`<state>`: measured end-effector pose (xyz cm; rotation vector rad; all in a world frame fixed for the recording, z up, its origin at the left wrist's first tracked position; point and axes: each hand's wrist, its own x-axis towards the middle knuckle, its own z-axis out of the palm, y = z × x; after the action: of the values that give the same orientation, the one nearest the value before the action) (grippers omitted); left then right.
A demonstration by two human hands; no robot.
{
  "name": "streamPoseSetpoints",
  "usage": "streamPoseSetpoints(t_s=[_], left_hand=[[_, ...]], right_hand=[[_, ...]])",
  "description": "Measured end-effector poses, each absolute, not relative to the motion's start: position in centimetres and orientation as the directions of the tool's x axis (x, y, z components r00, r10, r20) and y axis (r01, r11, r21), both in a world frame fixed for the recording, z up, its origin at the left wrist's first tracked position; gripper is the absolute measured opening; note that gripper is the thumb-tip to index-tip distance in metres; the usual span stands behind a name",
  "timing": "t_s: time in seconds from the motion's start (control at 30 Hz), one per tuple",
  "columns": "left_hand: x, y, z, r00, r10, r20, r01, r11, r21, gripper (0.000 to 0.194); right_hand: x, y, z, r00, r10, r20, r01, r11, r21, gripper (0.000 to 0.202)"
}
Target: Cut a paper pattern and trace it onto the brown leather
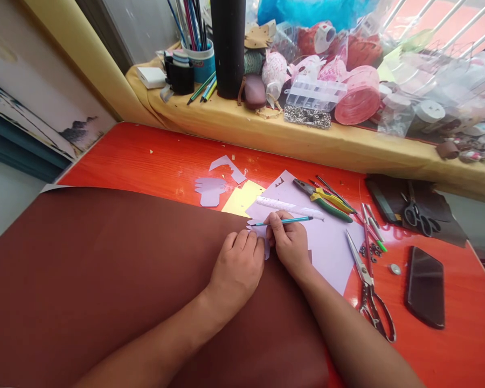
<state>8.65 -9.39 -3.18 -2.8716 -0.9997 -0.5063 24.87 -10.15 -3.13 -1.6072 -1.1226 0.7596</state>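
Note:
A large brown sheet (105,280), which looks like leather, covers the left and front of the red table. My right hand (289,240) is closed round a slim blue pen (295,220), its tip pointing left at the edge of a small pale-lilac paper template (260,230). This template lies on the brown sheet near its far edge, partly hidden by both hands. My left hand (240,256) presses on the template with its fingers curled and together. Under my right hand and beyond it lies a larger lilac paper sheet (327,242).
Pliers (322,200), large scissors (367,285) and a black phone (425,285) lie on the right. Paper cut-outs (210,191) and a yellow paper (242,196) are beyond the brown sheet. A crowded yellow-draped ledge (242,126) borders the back; small scissors (416,213) lie far right.

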Motion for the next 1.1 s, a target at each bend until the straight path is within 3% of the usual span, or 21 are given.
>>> streamPoseSetpoints(t_s=[1.1], left_hand=[[8.74, -9.39, -3.09, 0.731, 0.591, 0.341, 0.614, -0.788, 0.049, 0.011]], right_hand=[[24.91, -10.17, -3.17, 0.380, 0.923, 0.065, 0.330, -0.070, -0.941, 0.045]])
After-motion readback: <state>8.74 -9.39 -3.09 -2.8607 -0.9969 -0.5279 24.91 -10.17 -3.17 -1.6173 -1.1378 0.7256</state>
